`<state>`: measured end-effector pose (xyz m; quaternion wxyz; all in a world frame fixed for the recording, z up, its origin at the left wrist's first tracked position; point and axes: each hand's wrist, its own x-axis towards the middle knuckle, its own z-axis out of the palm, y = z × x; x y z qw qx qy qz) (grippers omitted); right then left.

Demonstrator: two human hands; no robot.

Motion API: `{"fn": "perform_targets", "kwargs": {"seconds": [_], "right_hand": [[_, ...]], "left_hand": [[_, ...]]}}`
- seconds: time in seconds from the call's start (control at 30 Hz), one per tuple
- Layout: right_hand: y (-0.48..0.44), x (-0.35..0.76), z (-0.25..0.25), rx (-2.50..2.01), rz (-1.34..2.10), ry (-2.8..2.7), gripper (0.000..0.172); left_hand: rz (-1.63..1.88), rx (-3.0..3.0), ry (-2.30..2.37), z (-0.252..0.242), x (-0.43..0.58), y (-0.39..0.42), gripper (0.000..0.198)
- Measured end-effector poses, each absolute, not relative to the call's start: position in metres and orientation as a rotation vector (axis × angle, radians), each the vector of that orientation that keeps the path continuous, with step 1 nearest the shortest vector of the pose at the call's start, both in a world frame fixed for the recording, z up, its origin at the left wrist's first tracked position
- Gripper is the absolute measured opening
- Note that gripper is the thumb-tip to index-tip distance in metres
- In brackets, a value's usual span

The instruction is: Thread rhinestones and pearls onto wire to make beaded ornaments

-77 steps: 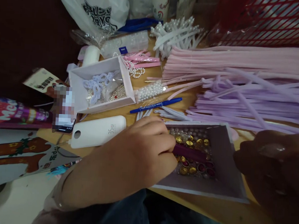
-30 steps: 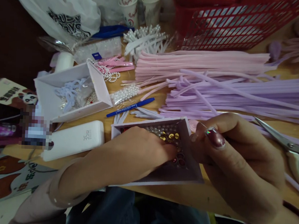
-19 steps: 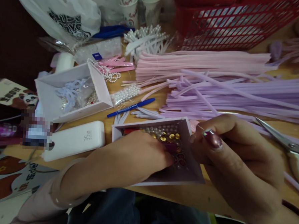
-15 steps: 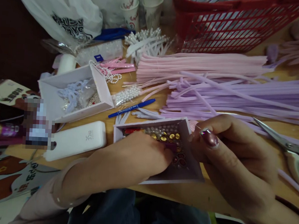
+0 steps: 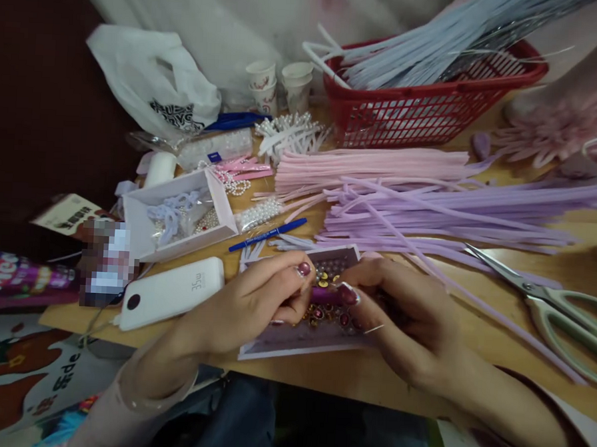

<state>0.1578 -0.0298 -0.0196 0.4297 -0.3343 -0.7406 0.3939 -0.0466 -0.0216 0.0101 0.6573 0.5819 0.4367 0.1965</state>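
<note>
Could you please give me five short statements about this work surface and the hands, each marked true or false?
1. The left hand and right hand are both over the near box. True.
2. The scissors lie left of the power bank in the picture. False: they lie to its right.
3. The pen is blue. True.
4. The basket is green. False: it is red.
5. The lilac stems lie nearer the person than the pink stems. True.
</note>
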Motion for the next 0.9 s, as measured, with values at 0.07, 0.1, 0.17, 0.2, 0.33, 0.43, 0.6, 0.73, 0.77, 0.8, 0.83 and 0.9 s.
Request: {"fn": "perform_targets", "kwargs": {"seconds": [0.07,0.1,0.17,0.2,0.33,0.43,0.6,0.73,0.77,0.8,0.83,0.9], "right_hand": [[-0.0289,0.1579,-0.0184,-0.811,0.934,-1.924,0.012],[-0.0285,0.158,-0.0185,-0.796,0.918,-1.948,0.013],[-0.0276,0.1583,-0.0195,-0.776,0.895,-1.976,0.014],[-0.0274,0.1585,-0.0203,-0.77,0.888,-1.986,0.013],[-0.0275,0.1589,-0.0225,-0.779,0.883,-2.03,0.012],[-0.0278,0.1589,-0.0223,-0.774,0.894,-2.035,0.012],[-0.0273,0.159,-0.0203,-0.781,0.9,-2.028,0.012],[-0.0271,0.1592,-0.0194,-0.786,0.911,-2.019,0.013],[-0.0271,0.1593,-0.0195,-0.782,0.915,-2.016,0.013],[-0.0271,0.1593,-0.0198,-0.778,0.919,-2.013,0.013],[-0.0271,0.1593,-0.0203,-0.775,0.922,-2.009,0.013],[-0.0274,0.1594,-0.0215,-0.775,0.938,-2.003,0.012]], "left_hand": [[0.497,1.226,0.947,0.0086,-0.0447,-0.0231,0.029],[0.511,1.196,0.937,0.0081,-0.0435,-0.0236,0.029],[0.513,1.173,0.922,0.0078,-0.0417,-0.024,0.03],[0.512,1.172,0.91,0.0077,-0.041,-0.024,0.031],[0.525,1.149,0.868,0.0063,-0.0405,-0.0233,0.029],[0.537,1.13,0.847,0.0043,-0.0407,-0.023,0.028],[0.543,1.12,0.848,0.0033,-0.0418,-0.0245,0.027],[0.54,1.134,0.868,0.0033,-0.0425,-0.0254,0.027],[0.538,1.137,0.88,0.0031,-0.0425,-0.0254,0.027],[0.537,1.14,0.889,0.0028,-0.0424,-0.0252,0.027],[0.537,1.142,0.894,0.0025,-0.0424,-0.0251,0.027],[0.537,1.149,0.891,0.0015,-0.0426,-0.0246,0.027]]}}
